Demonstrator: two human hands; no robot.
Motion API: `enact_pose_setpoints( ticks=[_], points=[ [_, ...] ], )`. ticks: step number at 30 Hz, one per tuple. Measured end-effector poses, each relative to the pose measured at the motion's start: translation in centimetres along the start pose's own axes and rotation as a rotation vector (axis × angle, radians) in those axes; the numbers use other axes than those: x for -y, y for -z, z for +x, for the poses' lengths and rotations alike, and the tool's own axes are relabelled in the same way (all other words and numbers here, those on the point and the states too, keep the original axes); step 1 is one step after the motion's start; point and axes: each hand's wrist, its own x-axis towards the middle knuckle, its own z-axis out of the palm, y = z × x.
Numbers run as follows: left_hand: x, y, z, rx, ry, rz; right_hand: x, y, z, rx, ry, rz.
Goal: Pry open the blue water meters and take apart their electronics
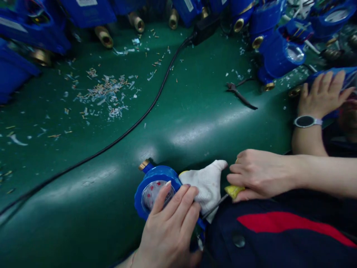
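A blue water meter [157, 175] with a clear round face and a brass threaded end lies at the near edge of the green table. My left hand [173, 223] grips it from above, fingers laid across its face. In my closed right hand [253, 175] is a screwdriver [233, 190] with a yellow handle. Its thin shaft slants down to the left, towards the lower end of the meter; the tip is hidden. A white knitted glove [205, 182] lies crumpled between my hands, against the meter.
Several blue meters [281, 52] with brass ends line the back of the table. A black cable [156, 98] crosses the green surface [83, 216]. Wire scraps [108, 93] lie scattered at left; pliers [241, 96] rest right of centre. Another person's hand [320, 93], with a watch, touches a meter at right.
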Motion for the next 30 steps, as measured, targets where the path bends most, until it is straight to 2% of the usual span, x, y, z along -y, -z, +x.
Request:
enact_pose_setpoints(
  ticks=[2, 5, 7, 9, 11, 14, 17, 20, 25, 29, 30],
  points=[
    [0.0, 0.1, 0.1, 0.016, -0.005, 0.004, 0.0, 0.4, 0.0, -0.024, -0.005, -0.038],
    [-0.1, 0.3, 0.4, 0.029, 0.0, 0.018, -0.4, 2.1, -0.5, -0.065, -0.014, -0.043],
    [-0.3, 0.4, 0.4, 0.041, 0.028, 0.063, -1.0, 3.0, -1.2, -0.075, -0.048, 0.057],
    [-0.7, 0.5, 0.1, 0.006, 0.081, 0.162, -1.7, 2.9, -1.9, -0.097, -0.147, 0.262],
    [-1.3, 0.3, -0.6, -0.09, 0.167, 0.3, -2.1, 1.7, -1.8, -0.2, -0.317, 0.583],
    [-2.2, -0.2, -1.6, -0.199, 0.25, 0.451, -1.2, -1.5, 0.1, -0.395, -0.509, 1.094],
    [-2.6, -0.8, -2.0, -0.269, 0.249, 0.448, 1.2, -4.4, 3.4, -0.471, -0.502, 1.427],
    [-2.9, -0.9, -1.8, -0.324, 0.232, 0.375, 3.2, -6.1, 6.1, -0.558, -0.42, 1.632],
    [-3.5, -0.9, -1.9, -0.364, 0.155, 0.424, 4.2, -7.2, 7.9, -0.688, -0.303, 1.64],
    [-2.9, -0.5, -2.6, -0.339, -0.029, 0.519, 5.4, -6.6, 8.6, -0.877, -0.24, 1.482],
    [-2.5, -0.3, -2.6, -0.379, -0.081, 0.535, 5.5, -6.2, 8.4, -0.904, -0.222, 1.417]
  ],
)
